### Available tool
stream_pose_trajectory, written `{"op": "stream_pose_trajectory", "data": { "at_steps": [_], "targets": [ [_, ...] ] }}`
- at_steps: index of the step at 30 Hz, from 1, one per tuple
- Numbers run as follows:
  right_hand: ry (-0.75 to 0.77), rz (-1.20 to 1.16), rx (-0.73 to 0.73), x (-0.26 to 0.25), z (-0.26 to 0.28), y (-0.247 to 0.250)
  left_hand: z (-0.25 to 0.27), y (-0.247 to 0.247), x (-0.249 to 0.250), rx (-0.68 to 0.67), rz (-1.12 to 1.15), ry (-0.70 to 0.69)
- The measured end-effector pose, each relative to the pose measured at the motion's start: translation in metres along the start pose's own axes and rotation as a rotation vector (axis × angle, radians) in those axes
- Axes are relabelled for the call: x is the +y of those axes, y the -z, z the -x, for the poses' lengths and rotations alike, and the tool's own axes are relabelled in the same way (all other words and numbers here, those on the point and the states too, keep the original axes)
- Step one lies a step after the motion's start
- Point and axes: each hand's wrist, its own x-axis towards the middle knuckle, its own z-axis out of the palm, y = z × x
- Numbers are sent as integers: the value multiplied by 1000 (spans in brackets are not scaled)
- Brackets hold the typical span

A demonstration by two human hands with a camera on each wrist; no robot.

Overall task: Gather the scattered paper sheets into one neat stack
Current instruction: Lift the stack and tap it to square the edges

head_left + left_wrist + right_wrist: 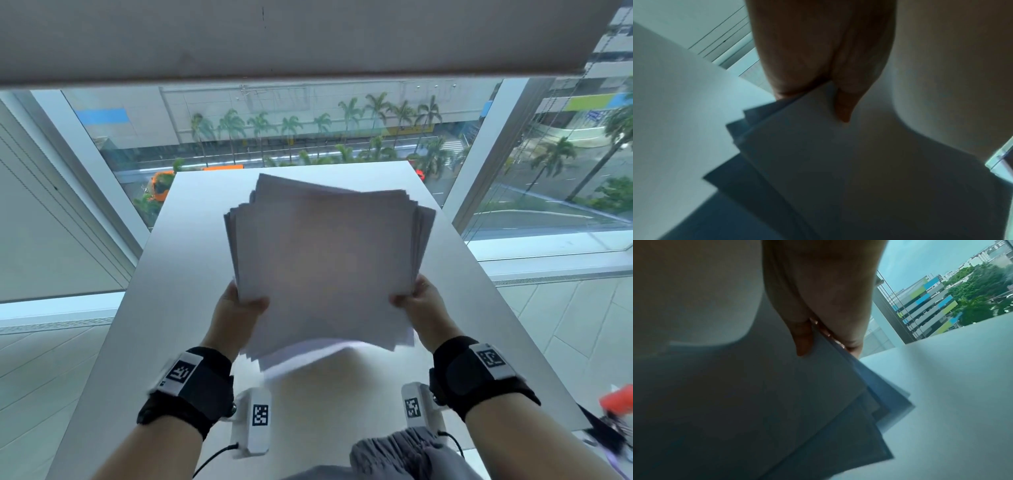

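Two bare hands held one loose bundle of white paper sheets (325,260) above the plain white rectangular table (164,308): the left hand (236,308) pinched its left edge, the right hand (421,305) its right edge. Corners fanned unevenly. Beyond stood a tall glass window (274,130).

We hold the paper stack (325,267) above the middle of the table (164,274), its sheets fanned out of line at the corners. Our left hand (239,308) sits at the stack's 8 o'clock edge, our right hand (419,305) at its 4 o'clock edge. The window (274,130) lies beyond the table at 12 o'clock.
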Motion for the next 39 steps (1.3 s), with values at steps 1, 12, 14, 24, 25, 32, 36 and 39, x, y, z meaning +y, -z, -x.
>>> {"op": "stream_pose_trajectory", "data": {
  "at_steps": [1, 12, 14, 24, 25, 32, 36, 39],
  "targets": [
    [27, -5, 10, -4, -1, 0, -1, 1, 4, 18, 1, -26],
    [133, -72, 25, -2, 4, -4, 4, 7, -1, 121, 71, -156],
    [136, -86, 13, -2, 2, -4, 3, 7, 1, 120, 69, -169],
    [118, -198, 0, 4, -4, -6, 1, 9, 9, 137, 50, -198],
    [127, -207, -3, 3, -5, -5, 0, 10, 10, 135, 37, -202],
    [131, -240, -30, 12, -9, -3, 1, 10, 6, 109, 11, -183],
    [116, -284, -51, 12, -12, -1, -3, 9, 5, 85, 17, -183],
    [105, -304, -58, 14, -13, 0, -5, 8, 5, 81, 28, -169]
  ]
}}
